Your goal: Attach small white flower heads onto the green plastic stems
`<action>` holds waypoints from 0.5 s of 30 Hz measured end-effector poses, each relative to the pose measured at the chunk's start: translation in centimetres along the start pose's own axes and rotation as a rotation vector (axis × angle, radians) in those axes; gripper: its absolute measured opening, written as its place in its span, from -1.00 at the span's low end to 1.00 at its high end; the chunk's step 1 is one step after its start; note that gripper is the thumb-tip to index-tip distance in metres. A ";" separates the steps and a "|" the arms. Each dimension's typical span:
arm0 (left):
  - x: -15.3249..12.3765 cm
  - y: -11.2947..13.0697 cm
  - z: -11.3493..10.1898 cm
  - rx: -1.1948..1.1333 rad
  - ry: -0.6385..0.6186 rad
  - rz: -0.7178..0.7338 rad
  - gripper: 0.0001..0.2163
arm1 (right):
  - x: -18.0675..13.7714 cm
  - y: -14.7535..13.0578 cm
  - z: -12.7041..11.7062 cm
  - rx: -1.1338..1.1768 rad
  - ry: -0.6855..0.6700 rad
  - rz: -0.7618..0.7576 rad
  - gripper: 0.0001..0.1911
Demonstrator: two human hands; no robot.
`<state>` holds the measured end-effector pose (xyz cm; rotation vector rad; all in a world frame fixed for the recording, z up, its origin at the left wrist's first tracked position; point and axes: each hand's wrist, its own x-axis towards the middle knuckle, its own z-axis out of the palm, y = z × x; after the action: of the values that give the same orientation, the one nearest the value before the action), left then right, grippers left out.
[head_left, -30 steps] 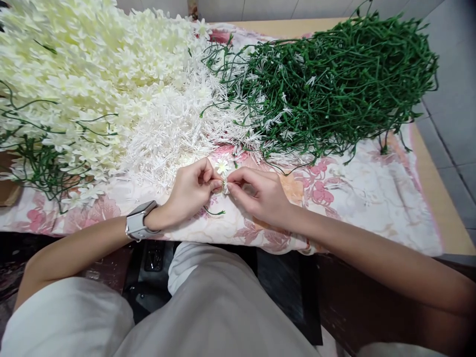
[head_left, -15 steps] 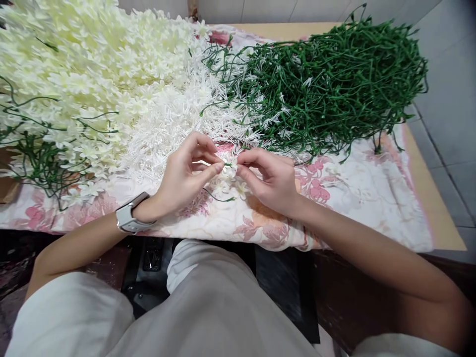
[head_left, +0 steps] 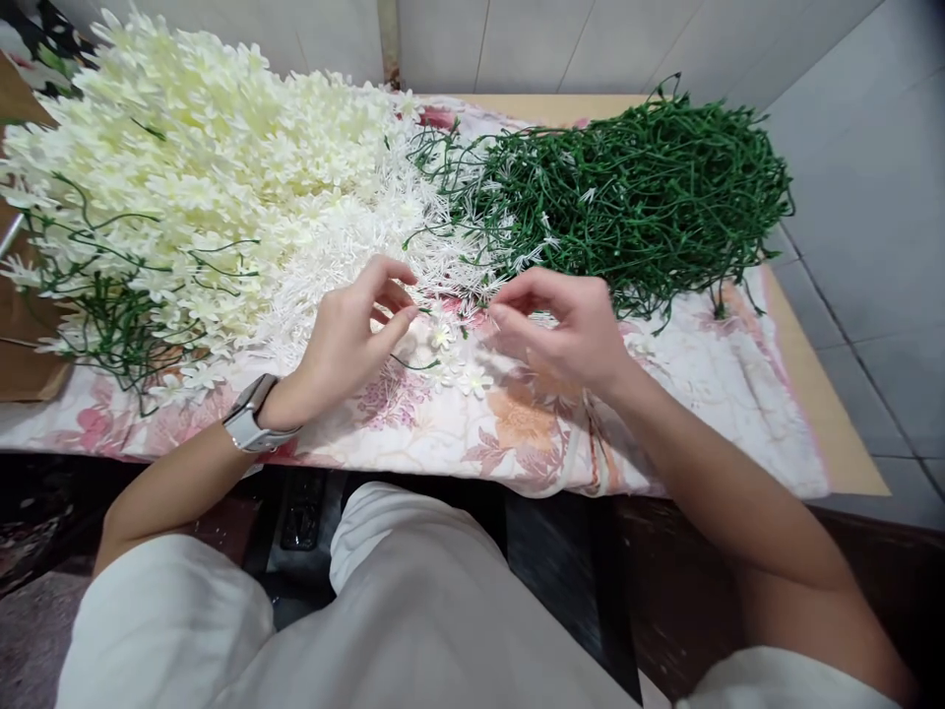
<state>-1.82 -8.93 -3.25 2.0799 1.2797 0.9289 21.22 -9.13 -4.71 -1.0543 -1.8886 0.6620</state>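
Note:
My left hand (head_left: 358,320), with a watch (head_left: 255,409) on its wrist, pinches a thin green plastic stem (head_left: 423,311) between thumb and fingers. Across a small gap, my right hand (head_left: 565,320) has thumb and forefinger together at the edge of the white stamen pieces (head_left: 332,266); what they hold, if anything, is too small to make out. Below and between the hands lie several loose white artificial flowers (head_left: 472,381). Another curved green length (head_left: 417,365) shows beside my left thumb, its other end hidden.
Cream-white artificial blossoms (head_left: 221,148) are heaped at the left, with some green stems (head_left: 110,325) on their near edge. A large pile of green stems (head_left: 635,197) lies at the right. Floral cloth (head_left: 724,414) covers the table; a cardboard box (head_left: 33,364) stands far left.
My hands have moved apart; the right hand has drawn back from the flower between them toward the white pieces. The loose flowers now show more fully. The view has shifted slightly.

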 end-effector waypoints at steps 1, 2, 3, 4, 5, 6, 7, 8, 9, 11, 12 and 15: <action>0.0 0.1 -0.2 0.090 -0.021 0.016 -0.80 | 0.1 0.0 -0.3 -0.041 -0.112 0.006 -0.94; 0.1 0.1 -0.4 0.158 -0.042 0.023 -0.80 | 0.1 0.0 -0.4 -0.086 -0.203 0.004 -0.95; 0.1 0.1 -0.5 0.207 -0.062 0.024 -0.81 | 0.1 0.0 -0.3 -0.129 -0.258 -0.008 -0.96; 0.1 0.0 -0.4 0.244 -0.079 0.023 -0.82 | 0.0 0.0 0.0 -0.168 -0.277 -0.028 -0.96; 0.1 -0.1 -0.3 0.277 -0.089 0.026 -0.83 | -0.2 0.1 0.5 -0.204 -0.270 -0.052 -0.95; 0.2 -0.3 -0.2 0.308 -0.093 0.033 -0.84 | -0.4 0.1 1.1 -0.233 -0.252 -0.075 -0.93; 0.2 -0.6 0.0 0.337 -0.097 0.040 -0.84 | -0.5 0.2 1.7 -0.257 -0.235 -0.093 -0.91; 0.3 -0.8 0.2 0.361 -0.100 0.048 -0.83 | -0.7 0.3 2.4 -0.282 -0.223 -0.105 -0.88; 0.3 -1.0 0.3 0.383 -0.104 0.055 -0.83 | -0.8 0.3 3.1 -0.319 -0.218 -0.111 -0.87; 0.3 -1.3 0.5 0.432 -0.116 0.072 -0.82 | -0.9 0.4 4.1 -0.415 -0.212 -0.103 -0.85; 0.3 -1.4 0.6 0.465 -0.124 0.082 -0.83 | -0.9 0.4 4.5 -0.452 -0.212 -0.092 -0.84; 0.1 -1.4 0.7 0.560 -0.140 0.105 -0.83 | -0.8 0.5 4.7 -0.472 -0.197 -0.067 -0.81</action>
<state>-2.05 -8.31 -4.67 2.6015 1.4881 0.4818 17.57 -9.79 -7.75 -1.2429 -2.3098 0.2903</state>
